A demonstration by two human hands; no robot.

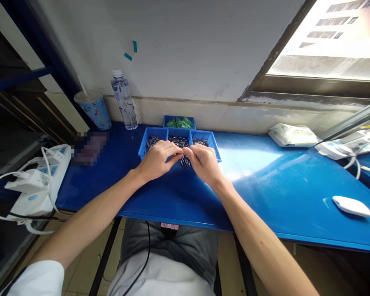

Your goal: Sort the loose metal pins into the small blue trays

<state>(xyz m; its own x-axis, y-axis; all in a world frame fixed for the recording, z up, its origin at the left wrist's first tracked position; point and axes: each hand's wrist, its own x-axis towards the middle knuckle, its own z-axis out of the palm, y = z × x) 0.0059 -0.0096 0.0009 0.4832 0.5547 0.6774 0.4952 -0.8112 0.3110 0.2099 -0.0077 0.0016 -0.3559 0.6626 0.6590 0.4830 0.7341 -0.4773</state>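
Observation:
My left hand (160,159) and my right hand (203,162) meet fingertip to fingertip over the blue bins. Both are closed in a pinch; whatever they hold is too small and covered to make out. Behind my left hand is a blue bin (141,149) of small metal pins, and behind my right hand another blue bin (216,144) with similar dark metal pieces. Between them lie more thin metal parts (185,162), partly hidden by my fingers. At the back, a small blue bin (193,122) holds green plastic pieces (180,122).
On the blue table (265,197) stand a water bottle (123,100) and a cup with a straw (94,110) at back left. A power strip (43,185) with cables sits left. Rightward are a soft white pack (292,135), another power strip (342,147) and a white device (352,206).

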